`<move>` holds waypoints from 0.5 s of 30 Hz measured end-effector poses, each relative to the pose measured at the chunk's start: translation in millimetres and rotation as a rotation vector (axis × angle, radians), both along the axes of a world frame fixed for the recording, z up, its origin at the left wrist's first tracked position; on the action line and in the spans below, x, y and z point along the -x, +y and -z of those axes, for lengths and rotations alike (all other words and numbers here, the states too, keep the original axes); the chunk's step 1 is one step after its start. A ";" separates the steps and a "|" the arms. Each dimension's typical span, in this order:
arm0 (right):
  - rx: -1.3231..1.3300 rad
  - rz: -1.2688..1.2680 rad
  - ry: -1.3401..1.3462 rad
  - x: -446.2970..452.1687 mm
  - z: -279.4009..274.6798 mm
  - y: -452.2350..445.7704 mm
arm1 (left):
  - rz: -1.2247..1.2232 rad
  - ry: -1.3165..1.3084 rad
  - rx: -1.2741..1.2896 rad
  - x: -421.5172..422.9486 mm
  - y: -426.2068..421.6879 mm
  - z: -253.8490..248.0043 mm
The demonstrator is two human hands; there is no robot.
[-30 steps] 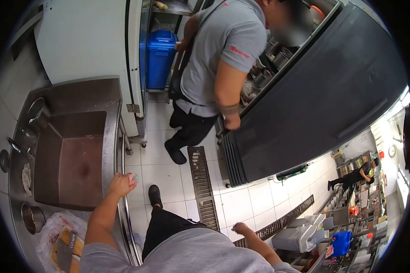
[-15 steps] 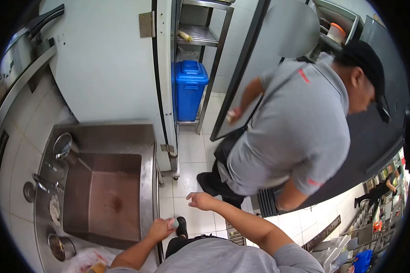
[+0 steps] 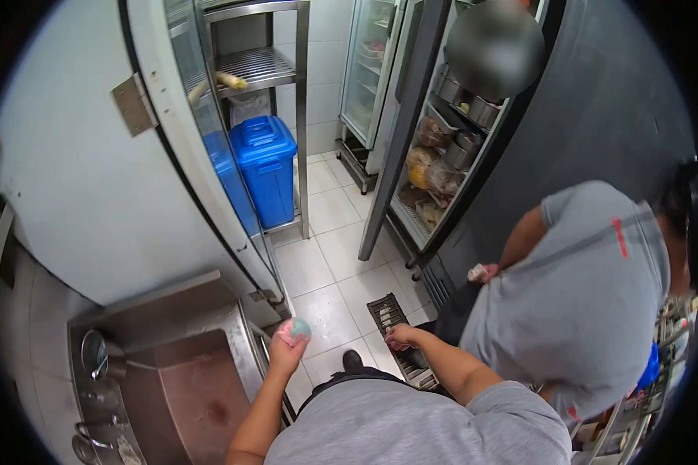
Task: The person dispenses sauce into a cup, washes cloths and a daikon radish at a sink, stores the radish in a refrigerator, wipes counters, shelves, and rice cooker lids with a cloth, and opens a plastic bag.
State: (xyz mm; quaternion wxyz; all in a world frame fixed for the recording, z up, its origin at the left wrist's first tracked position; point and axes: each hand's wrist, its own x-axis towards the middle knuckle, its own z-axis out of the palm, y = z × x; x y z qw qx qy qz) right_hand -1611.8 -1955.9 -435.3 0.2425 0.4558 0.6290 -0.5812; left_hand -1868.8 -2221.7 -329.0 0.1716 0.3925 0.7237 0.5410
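Note:
My left hand [image 3: 287, 353] is raised near the right side of the sink, its fingers wrapped round a small pale green and pinkish bundle [image 3: 297, 331]. Its exact kind does not show. My right hand [image 3: 399, 338] hangs above the floor grate [image 3: 385, 311], loosely curled, with nothing visible in it. Beyond my left hand stands a white door [image 3: 77, 147] with a metal hinge. The stainless-steel sink [image 3: 236, 316] lies at the lower left, with a metal pot [image 3: 105, 360] on its edge.
A co-worker in a grey shirt [image 3: 570, 271] stands close on my right, holding something whitish. Ahead, a fridge door [image 3: 403, 139] stands open beside shelves of bagged food [image 3: 434, 167]. A blue lidded bin [image 3: 267, 174] sits on a metal rack [image 3: 303, 116]. The floor is tiled.
My view has turned and advanced toward the fridge. My left hand has lifted with the bundle. The co-worker has shifted right, and the open fridge's contents have come into view.

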 end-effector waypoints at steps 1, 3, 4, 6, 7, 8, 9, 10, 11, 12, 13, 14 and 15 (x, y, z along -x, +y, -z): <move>0.102 0.141 0.056 -0.2 5.9 21.5 | -0.033 -0.157 -0.065 7.7 13.5 -1.3; 0.286 0.415 0.226 3.2 14.1 66.0 | -0.088 -0.142 -0.110 24.7 43.0 -7.5; 0.110 0.447 0.240 13.9 -0.1 83.6 | -0.143 -0.135 -0.158 33.9 57.6 -10.0; -0.295 0.391 0.318 34.7 -27.1 129.9 | -0.134 -0.310 -0.181 53.1 86.1 -1.5; -0.772 0.142 0.334 41.9 -8.2 170.0 | -0.128 -0.360 -0.188 58.9 101.6 -9.1; -0.875 0.161 0.364 57.0 -60.5 185.1 | -0.124 -0.411 -0.200 66.2 119.8 -14.3; -1.028 0.106 0.436 72.1 -95.7 208.7 | -0.093 -0.426 -0.169 76.9 134.3 -9.4; -1.170 0.064 0.517 88.0 -129.4 232.0 | -0.099 -0.417 -0.173 84.8 149.0 -17.3; -1.281 -0.016 0.546 104.2 -148.0 264.0 | -0.087 -0.330 -0.106 90.4 162.7 -30.7; -1.428 -0.072 0.555 122.2 -172.0 287.8 | -0.078 -0.247 -0.039 97.5 178.1 -37.5; -1.492 -0.147 0.595 140.1 -195.3 313.5 | -0.057 -0.292 -0.036 113.9 193.0 -20.5; -1.555 -0.229 0.636 157.9 -212.0 341.7 | -0.071 -0.297 -0.050 124.1 213.0 -19.3; -1.557 -0.251 0.644 172.5 -217.5 377.9 | -0.124 -0.350 -0.102 132.3 231.9 -18.6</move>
